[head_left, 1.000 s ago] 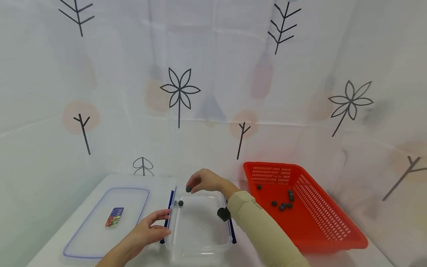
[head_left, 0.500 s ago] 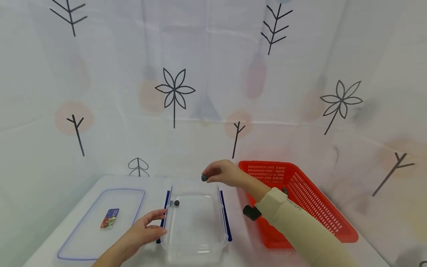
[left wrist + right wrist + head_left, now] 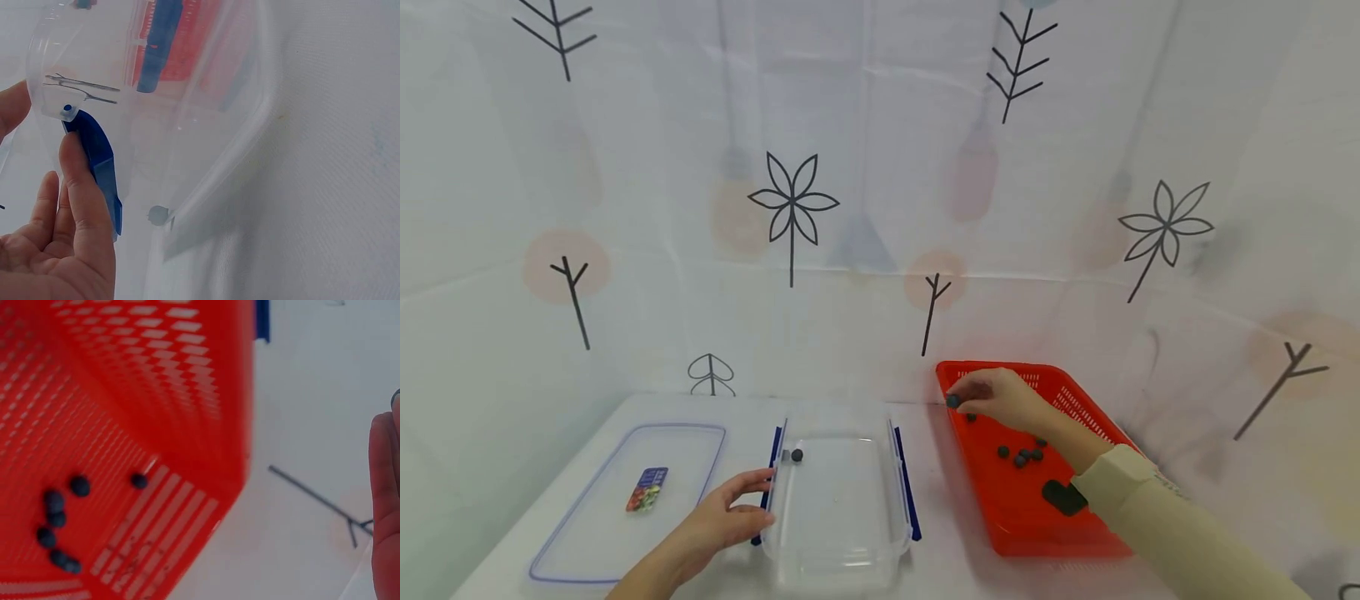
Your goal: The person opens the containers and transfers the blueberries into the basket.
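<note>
In the head view my right hand pinches a blueberry between thumb and fingertips, over the left rim of the red basket. Several more blueberries lie loose on the basket floor. To the left stands a clear plastic container with blue side latches hanging down. One blueberry sits inside it, by the left wall. Beside that wall is my left hand, thumb and fingers spread. A finger touches the blue latch in the left wrist view.
A clear lid with a blue-edged rim and a fruit label lies flat at the left of the white table. Behind everything hangs a white curtain with plant drawings.
My right hand has moved right with the blueberry, from above the container's far end to over the basket. The left hand stays at the container's side.
</note>
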### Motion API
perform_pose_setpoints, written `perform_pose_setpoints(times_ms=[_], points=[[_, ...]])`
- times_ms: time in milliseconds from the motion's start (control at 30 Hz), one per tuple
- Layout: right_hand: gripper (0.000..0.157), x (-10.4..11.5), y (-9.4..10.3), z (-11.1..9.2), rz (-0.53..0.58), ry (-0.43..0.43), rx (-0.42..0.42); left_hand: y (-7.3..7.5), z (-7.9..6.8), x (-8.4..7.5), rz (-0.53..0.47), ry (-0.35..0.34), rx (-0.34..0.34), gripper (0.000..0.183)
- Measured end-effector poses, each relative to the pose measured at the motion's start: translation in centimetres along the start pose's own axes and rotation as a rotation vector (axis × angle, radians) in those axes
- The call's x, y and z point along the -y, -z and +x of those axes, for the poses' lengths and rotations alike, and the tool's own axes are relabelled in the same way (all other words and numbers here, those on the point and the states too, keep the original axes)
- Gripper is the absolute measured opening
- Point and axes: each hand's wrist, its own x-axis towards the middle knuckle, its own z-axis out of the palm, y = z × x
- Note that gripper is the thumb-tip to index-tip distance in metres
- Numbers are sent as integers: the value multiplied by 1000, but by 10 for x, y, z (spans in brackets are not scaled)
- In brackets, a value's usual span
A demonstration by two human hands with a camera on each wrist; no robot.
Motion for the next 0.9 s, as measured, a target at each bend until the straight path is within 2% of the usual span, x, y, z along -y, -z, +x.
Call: perform_pose_setpoints(times_ms=[200,433,500,700,900], points=[[20,-34,16,-19,-87,-45,-29,-1,1,-1,4,21,-15,69],[17,-73,26,-29,-130,-56,21,0,1,-2,-5,16,-16,69],[16,-84,27,-30,-127,-70,46,1,0,-3,-12,9,-9,69],[15,-110,26,-34,-26,-137,148,0,1,-2,-10,30,-28,70],[15,-119,23,-39,-29,-157,168,1,1,-2,-12,28,-19,70]])
